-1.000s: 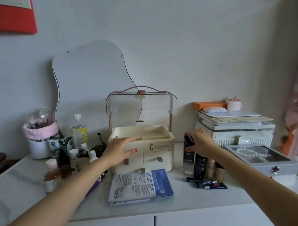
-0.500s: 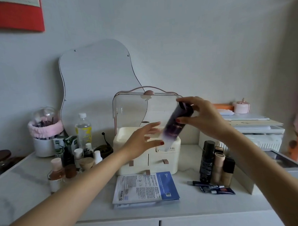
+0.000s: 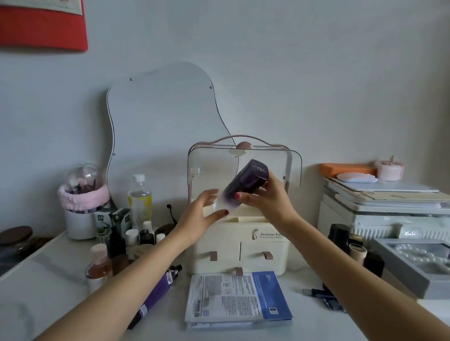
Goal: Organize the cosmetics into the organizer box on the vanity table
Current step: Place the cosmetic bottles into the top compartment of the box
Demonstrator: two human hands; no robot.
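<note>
The right hand (image 3: 267,202) is pinching the tilted purple bottle (image 3: 241,186) above the organizer box (image 3: 246,236); the left hand (image 3: 200,217), spread, is steadying its base — a slip could be dropping it onto the box rim.

Wavy mirror (image 3: 164,136); red hanging (image 3: 35,26)

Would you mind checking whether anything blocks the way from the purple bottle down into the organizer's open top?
Nothing visible does. The purple bottle is tilted just above the organizer box, whose clear lid stands raised behind. The right hand holds the bottle; the left hand touches its lower end.
</note>
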